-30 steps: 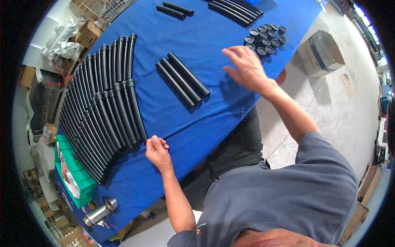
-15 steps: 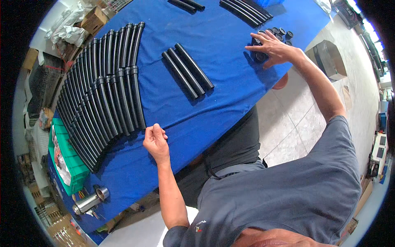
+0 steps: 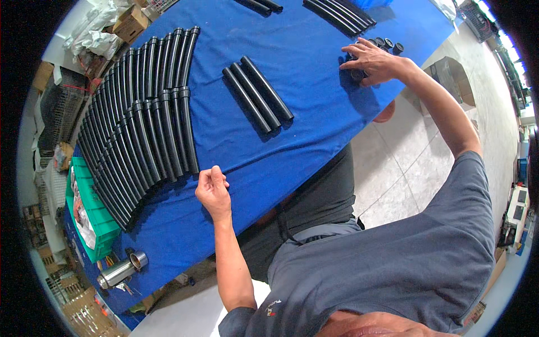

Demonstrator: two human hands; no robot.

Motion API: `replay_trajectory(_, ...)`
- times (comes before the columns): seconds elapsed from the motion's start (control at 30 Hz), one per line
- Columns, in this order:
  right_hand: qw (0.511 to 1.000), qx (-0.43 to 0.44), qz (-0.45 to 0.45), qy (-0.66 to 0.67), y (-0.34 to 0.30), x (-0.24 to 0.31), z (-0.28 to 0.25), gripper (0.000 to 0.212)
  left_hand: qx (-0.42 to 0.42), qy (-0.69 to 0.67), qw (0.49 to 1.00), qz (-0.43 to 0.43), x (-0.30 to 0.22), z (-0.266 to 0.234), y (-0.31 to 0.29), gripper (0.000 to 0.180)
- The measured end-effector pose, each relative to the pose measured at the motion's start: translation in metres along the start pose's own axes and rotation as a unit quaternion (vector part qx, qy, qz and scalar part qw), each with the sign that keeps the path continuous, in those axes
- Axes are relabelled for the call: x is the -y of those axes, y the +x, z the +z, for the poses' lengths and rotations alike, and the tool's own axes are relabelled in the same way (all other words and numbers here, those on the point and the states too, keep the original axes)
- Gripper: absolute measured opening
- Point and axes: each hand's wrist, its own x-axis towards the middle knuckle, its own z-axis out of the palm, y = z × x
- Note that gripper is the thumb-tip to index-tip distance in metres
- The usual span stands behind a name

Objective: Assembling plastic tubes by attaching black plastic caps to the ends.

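My right hand (image 3: 375, 62) reaches over a cluster of small black round caps (image 3: 388, 43) near the table's right edge. Its fingers are spread and bent over the caps, covering some; whether it grips one does not show. My left hand (image 3: 213, 194) is closed near the front of the table, and what it holds, if anything, is hidden. Just beyond it end the long black tubes (image 3: 163, 135), laid side by side in two overlapping rows, with collared upper ends. Between my hands and farther back lie three plain black tubes (image 3: 258, 95).
A blue cloth (image 3: 314, 106) covers the table. At the far side are more black tubes (image 3: 339, 17). On the left stand a green bin (image 3: 104, 238) and a shiny metal cylinder (image 3: 120, 272). An open cardboard box (image 3: 452, 81) is on the floor at right.
My right hand has shifted slightly over the caps, its fingers a little more bent, and fewer caps show. My left hand stays closed in nearly the same spot.
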Motion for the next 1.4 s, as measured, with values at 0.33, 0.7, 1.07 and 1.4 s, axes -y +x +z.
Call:
replay_trajectory(0.33, 0.995, -0.078, -0.067, -0.013, 0.007, -0.014, 0.014, 0.055, 0.014, 0.001, 1.000, 0.003, 0.003, -0.003, 0.000, 0.033)
replay_trajectory(0.7, 0.992, -0.114, -0.049, -0.034, 0.008, -0.014, 0.021, 0.050, 0.020, 0.015, 1.000, 0.014, 0.000, 0.000, 0.001, 0.033)
replay_trajectory(1.07, 0.989, -0.126, -0.083, 0.005, 0.022, -0.002, 0.018, 0.048, 0.016, 0.013, 1.000, 0.022, 0.003, -0.001, 0.002, 0.032)
replay_trajectory(1.4, 0.990, -0.053, -0.077, 0.108, 0.030, 0.016, 0.009, 0.068, 0.003, -0.002, 1.000, 0.014, 0.000, 0.001, 0.001, 0.031)
